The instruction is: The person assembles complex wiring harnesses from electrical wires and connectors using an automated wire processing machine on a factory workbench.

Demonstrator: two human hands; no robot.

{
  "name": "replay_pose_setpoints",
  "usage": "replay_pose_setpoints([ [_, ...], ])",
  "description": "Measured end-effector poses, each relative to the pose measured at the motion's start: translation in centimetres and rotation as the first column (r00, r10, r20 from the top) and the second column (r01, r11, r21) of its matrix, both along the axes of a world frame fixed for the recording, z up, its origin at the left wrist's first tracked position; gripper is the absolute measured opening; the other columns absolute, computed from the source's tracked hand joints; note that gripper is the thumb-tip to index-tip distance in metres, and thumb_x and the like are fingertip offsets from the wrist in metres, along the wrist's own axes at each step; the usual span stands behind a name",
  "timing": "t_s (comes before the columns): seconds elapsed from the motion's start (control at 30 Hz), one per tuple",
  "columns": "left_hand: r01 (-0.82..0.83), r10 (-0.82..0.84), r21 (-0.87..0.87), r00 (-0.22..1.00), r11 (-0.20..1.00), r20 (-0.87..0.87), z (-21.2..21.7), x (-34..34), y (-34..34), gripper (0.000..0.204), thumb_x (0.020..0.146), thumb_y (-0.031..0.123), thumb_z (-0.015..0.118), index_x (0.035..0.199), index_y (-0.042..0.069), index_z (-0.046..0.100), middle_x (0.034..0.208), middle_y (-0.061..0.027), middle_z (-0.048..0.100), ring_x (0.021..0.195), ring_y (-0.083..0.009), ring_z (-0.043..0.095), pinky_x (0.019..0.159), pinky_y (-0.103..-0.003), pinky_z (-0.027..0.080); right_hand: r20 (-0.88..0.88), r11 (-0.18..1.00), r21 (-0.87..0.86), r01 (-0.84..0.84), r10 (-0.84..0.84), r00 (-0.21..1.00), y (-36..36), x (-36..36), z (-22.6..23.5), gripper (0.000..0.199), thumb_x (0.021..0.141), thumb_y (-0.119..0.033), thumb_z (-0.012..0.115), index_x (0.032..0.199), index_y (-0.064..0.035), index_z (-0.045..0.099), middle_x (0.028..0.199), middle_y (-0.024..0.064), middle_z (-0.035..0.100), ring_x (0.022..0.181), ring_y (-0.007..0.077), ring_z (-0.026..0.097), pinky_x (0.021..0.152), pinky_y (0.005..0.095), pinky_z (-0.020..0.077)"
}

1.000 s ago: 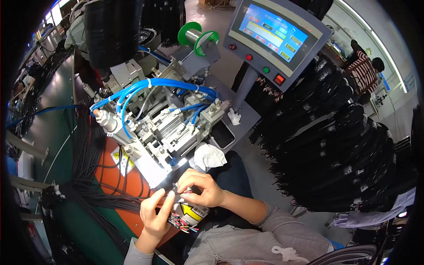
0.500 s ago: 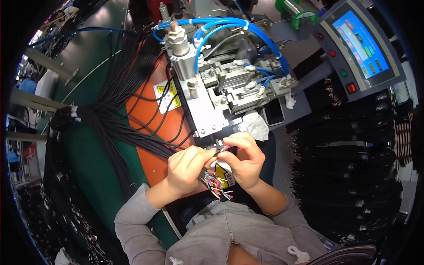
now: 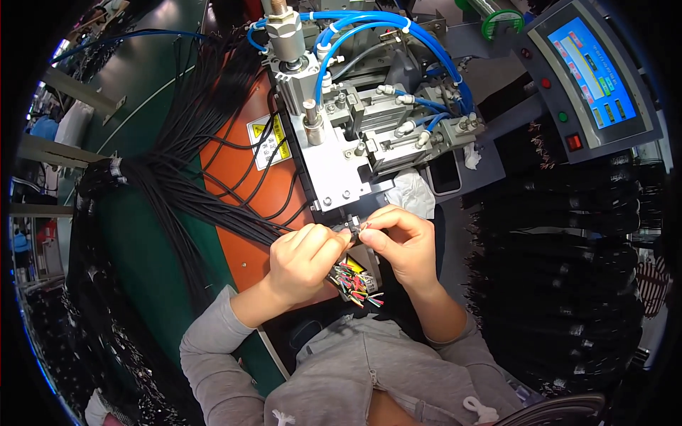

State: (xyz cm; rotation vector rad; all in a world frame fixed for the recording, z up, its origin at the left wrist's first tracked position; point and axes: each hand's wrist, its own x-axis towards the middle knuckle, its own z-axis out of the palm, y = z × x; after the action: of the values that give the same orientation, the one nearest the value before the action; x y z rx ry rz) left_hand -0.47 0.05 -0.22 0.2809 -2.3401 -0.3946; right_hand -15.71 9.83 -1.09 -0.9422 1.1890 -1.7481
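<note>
My left hand (image 3: pixel 305 257) grips a black cable (image 3: pixel 234 221) near its end, just below the front of a metal crimping machine (image 3: pixel 341 153). My right hand (image 3: pixel 399 245) pinches the cable's tip, where thin coloured wires stick out, right next to my left thumb. Both hands meet in front of the machine's white base plate. Below them sits a small container of coloured wire scraps (image 3: pixel 354 280), partly hidden by my fingers.
A large bundle of black cables (image 3: pixel 170 177) fans from the left over an orange mat (image 3: pixel 245 170) and green table (image 3: pixel 142 241). Blue air hoses (image 3: pixel 369 28) loop over the machine. A touchscreen panel (image 3: pixel 590 67) stands at right, and hanging black cables (image 3: pixel 568 248) fill the right side.
The view has swung down and left, so the machine now sits higher in frame. My hands stay together on the cable end, now closer to the machine's base plate.
</note>
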Motion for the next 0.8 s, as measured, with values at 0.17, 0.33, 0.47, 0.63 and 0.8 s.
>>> replay_pose_setpoints([
  [0.17, -0.014, 0.017, -0.075, 0.999, 0.997, 0.042, -0.2, 0.2, 0.1, 0.013, 0.075, 0.011, 0.067, 0.086, 0.005, 0.065, 0.070, -0.0004, 0.053, 0.057, -0.0131, 0.053, 0.044, -0.026, 0.038, 0.075, 0.995, 0.095, -0.031, 0.024, 0.997, 0.1, 0.0, 0.1, 0.008, 0.080, 0.005, 0.068, 0.087, 0.0040, 0.065, 0.089, 0.0095, 0.063, 0.084, 0.0132, 0.058, 0.076, 0.0259, 0.0469],
  [0.33, 0.022, -0.021, -0.054, 1.000, 0.998, 0.006, 0.0, 0.2, -0.3, 0.015, 0.074, 0.010, 0.067, 0.088, 0.006, 0.066, 0.072, 0.0007, 0.055, 0.059, -0.0124, 0.054, 0.044, -0.026, 0.038, 0.100, 0.986, 0.001, -0.169, 0.168, 0.981, -0.4, -0.9, 0.0, 0.012, 0.079, 0.003, 0.069, 0.091, 0.0033, 0.067, 0.089, 0.0101, 0.062, 0.082, 0.0145, 0.058, 0.074, 0.0255, 0.0466],
  [0.47, 0.062, -0.062, -0.017, 0.998, 0.998, -0.027, 0.0, 0.1, -0.5, 0.015, 0.074, 0.010, 0.067, 0.088, 0.005, 0.066, 0.072, 0.0006, 0.056, 0.059, -0.0124, 0.055, 0.044, -0.026, 0.039, -0.008, 0.985, -0.091, -0.150, 0.150, 0.989, -0.3, -0.9, -0.1, 0.013, 0.079, 0.005, 0.070, 0.092, 0.0035, 0.068, 0.092, 0.0110, 0.065, 0.085, 0.0152, 0.061, 0.078, 0.0260, 0.0477],
  [0.63, 0.043, -0.043, -0.002, 0.999, 0.999, -0.033, -0.2, 0.2, -0.4, 0.014, 0.074, 0.009, 0.067, 0.088, 0.005, 0.066, 0.070, 0.0001, 0.055, 0.058, -0.0122, 0.054, 0.044, -0.025, 0.038, 0.044, 0.998, -0.046, -0.043, 0.045, 0.998, -0.2, 0.3, -0.3, 0.012, 0.076, 0.005, 0.072, 0.087, 0.0024, 0.068, 0.087, 0.0102, 0.066, 0.083, 0.0152, 0.061, 0.077, 0.0257, 0.0477],
  [0.8, -0.031, 0.034, -0.121, 0.999, 0.992, 0.024, 0.3, 0.2, 0.2, 0.012, 0.075, 0.008, 0.067, 0.085, 0.004, 0.064, 0.067, 0.0001, 0.048, 0.056, -0.0112, 0.051, 0.043, -0.024, 0.037, -0.495, 0.956, -0.120, 0.267, -0.291, 0.819, -0.2, 0.9, -0.4, 0.016, 0.069, 0.001, 0.076, 0.080, -0.0035, 0.066, 0.083, 0.0077, 0.064, 0.075, 0.0196, 0.059, 0.072, 0.0302, 0.0438],
])
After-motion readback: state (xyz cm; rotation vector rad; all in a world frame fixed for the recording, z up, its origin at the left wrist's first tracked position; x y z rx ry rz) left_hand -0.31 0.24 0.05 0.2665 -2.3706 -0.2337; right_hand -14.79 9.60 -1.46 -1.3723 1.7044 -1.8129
